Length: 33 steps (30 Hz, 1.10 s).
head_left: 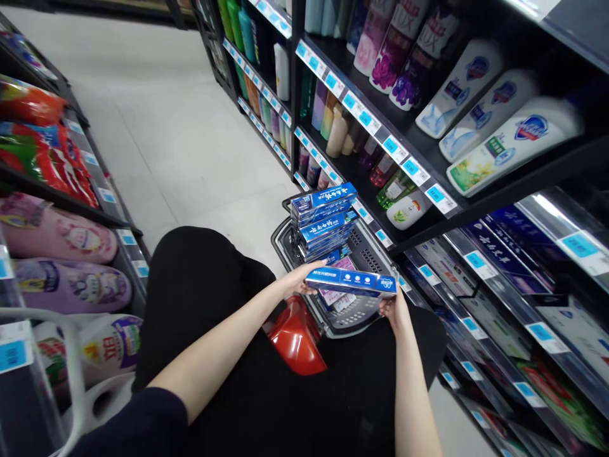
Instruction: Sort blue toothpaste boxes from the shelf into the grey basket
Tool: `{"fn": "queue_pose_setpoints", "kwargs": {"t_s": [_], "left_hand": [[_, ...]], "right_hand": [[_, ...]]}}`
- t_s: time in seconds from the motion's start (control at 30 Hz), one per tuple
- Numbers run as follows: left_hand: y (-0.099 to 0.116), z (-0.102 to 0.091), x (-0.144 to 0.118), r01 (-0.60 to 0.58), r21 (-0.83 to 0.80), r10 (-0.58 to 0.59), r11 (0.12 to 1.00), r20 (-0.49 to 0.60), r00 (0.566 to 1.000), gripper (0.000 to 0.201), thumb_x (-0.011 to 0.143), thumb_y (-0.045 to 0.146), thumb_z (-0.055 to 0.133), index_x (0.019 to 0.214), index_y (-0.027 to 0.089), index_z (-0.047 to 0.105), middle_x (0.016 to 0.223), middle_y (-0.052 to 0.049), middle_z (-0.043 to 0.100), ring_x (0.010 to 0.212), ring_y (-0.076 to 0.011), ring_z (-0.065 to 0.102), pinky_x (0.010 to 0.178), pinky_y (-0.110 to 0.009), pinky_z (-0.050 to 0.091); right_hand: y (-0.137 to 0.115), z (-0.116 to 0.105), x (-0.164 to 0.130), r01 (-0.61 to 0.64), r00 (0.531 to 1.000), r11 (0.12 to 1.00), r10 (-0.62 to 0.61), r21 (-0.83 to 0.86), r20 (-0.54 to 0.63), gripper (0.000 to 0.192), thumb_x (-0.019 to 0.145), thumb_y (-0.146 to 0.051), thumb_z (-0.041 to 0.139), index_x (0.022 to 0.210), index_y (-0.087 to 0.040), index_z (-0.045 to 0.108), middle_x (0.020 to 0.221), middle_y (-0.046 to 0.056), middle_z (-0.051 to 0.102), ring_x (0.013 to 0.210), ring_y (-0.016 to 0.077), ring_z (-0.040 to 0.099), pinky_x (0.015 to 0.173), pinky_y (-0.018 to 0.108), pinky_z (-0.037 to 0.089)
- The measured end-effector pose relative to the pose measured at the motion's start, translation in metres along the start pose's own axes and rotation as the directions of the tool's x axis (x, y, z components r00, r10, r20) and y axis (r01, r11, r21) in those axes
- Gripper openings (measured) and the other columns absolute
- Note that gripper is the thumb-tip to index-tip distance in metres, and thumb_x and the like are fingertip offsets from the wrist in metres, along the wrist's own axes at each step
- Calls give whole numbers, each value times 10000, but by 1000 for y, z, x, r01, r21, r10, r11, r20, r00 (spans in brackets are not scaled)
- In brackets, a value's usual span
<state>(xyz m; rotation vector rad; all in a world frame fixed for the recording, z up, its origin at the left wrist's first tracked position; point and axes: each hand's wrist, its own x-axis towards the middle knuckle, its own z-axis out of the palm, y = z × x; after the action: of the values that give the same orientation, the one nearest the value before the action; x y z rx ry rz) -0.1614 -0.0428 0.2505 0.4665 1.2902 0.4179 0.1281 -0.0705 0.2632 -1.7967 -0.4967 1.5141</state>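
A long blue toothpaste box [351,282] lies across both my hands, above the near end of a dark grey shopping basket [360,328]. My left hand [299,280] grips the box's left end, with the thumb along its top edge. At the other end, my right hand [396,310] has its fingers curled under the lower corner. Inside the basket, at the far side, stands a stack of similar blue toothpaste boxes [326,231]. Partly hidden under the held box is a pink and purple package [335,297] on the basket floor.
A glossy red object [299,339] sits between my knees, against the basket. Shelves on the right hold shampoo and body wash bottles [514,143] and toothpaste boxes [495,254]. Detergent bottles [71,285] line the left shelf. A pale tiled aisle [157,139] stretches ahead.
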Motion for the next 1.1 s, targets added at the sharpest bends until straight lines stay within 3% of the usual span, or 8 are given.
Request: {"fn": "queue_pose_setpoints", "kwargs": {"t_s": [0.13, 0.23, 0.67, 0.8, 0.93, 1.1], "left_hand": [[0, -5, -2, 115, 17, -115, 993, 66, 991, 625, 574, 785, 626, 682, 169, 617, 545, -78, 627, 494, -198, 615, 402, -239, 430], [0, -7, -3, 133, 19, -134, 991, 101, 986, 614, 568, 778, 639, 690, 176, 617, 575, -96, 652, 488, -199, 609, 396, -242, 430], [-3, -1, 1, 59, 4, -59, 998, 59, 996, 558, 639, 738, 622, 670, 182, 585, 467, -17, 565, 441, -149, 545, 392, -209, 368], [-1, 2, -3, -57, -49, 61, 997, 82, 995, 499, 615, 643, 706, 770, 183, 593, 520, 4, 584, 462, -139, 553, 408, -208, 381], [3, 4, -12, -239, -120, 253, 964, 128, 959, 491, 555, 500, 796, 882, 211, 570, 614, 34, 580, 559, -148, 585, 454, -225, 450], [5, 4, -15, -333, -175, 353, 927, 96, 931, 569, 483, 363, 842, 962, 214, 574, 872, -10, 626, 729, -182, 635, 577, -288, 532]], "right_hand": [[-1, 2, 0, 11, 999, 998, -9, 56, -36, 482, 775, -658, 541, 693, -184, 578, 462, 28, 577, 353, 130, 507, 352, 245, 441], [-1, 2, -3, 33, 999, 991, -31, 131, -17, 403, 781, -576, 589, 749, -174, 594, 564, 46, 640, 408, 135, 565, 395, 253, 497], [2, -5, 4, 72, 994, 984, -85, 163, 73, 387, 724, -588, 635, 752, -206, 574, 608, 25, 646, 476, 158, 613, 483, 279, 531], [3, -2, 2, 109, 989, 976, -125, 191, 74, 459, 697, -660, 622, 780, -209, 602, 629, 17, 628, 494, 172, 612, 505, 315, 538], [-1, 2, -6, 128, 988, 964, -144, 232, 55, 498, 703, -715, 582, 832, -235, 608, 667, 22, 641, 565, 187, 615, 551, 358, 551], [-6, 4, -15, 123, 989, 935, -142, 332, 35, 375, 698, -556, 669, 916, -253, 625, 874, 28, 699, 748, 209, 650, 600, 356, 551]]}}
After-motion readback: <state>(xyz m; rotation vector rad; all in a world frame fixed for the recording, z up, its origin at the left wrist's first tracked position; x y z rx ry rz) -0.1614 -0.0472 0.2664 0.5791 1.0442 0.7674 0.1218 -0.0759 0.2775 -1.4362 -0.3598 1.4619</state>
